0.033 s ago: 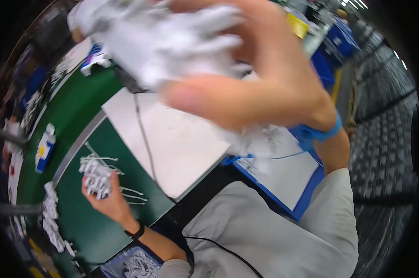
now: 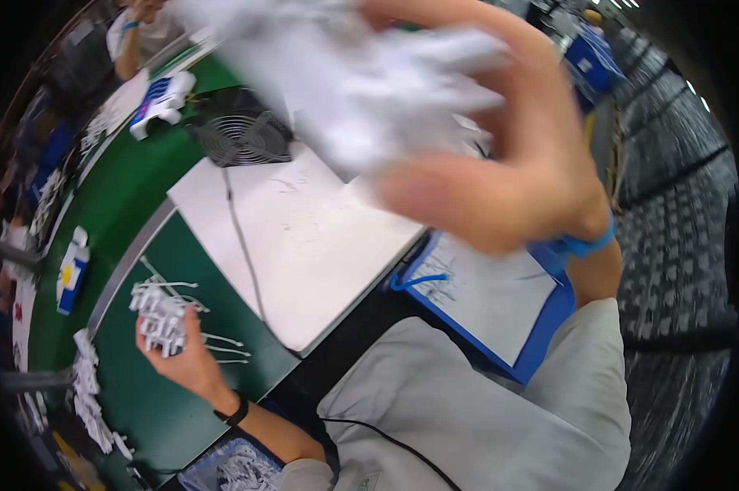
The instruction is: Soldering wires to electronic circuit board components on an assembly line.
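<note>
Close in front of the view, my right hand (image 2: 521, 184), with a blue band at the wrist, grips a blurred white bundle (image 2: 328, 90) with finger-like ends sticking out; its kind is smeared by motion. Lower left, over the green table (image 2: 140, 393), my left hand (image 2: 191, 364) holds a cluster of small white plastic pieces (image 2: 163, 323). Several thin white strands (image 2: 222, 348) lie beside that hand, some partly behind it. A black band circles the left wrist.
A black fan (image 2: 242, 137) stands behind a white board (image 2: 296, 245) with a dark cord across it. White pieces (image 2: 91, 393) are piled at the table's left. Blue-and-white boxes (image 2: 73, 270) sit on the green belt. A blue tray (image 2: 512, 360) and a bin (image 2: 247, 470) are near my lap.
My right hand and its white bundle have shifted right and slightly down, uncovering the fan. My left hand keeps its cluster with little change.
</note>
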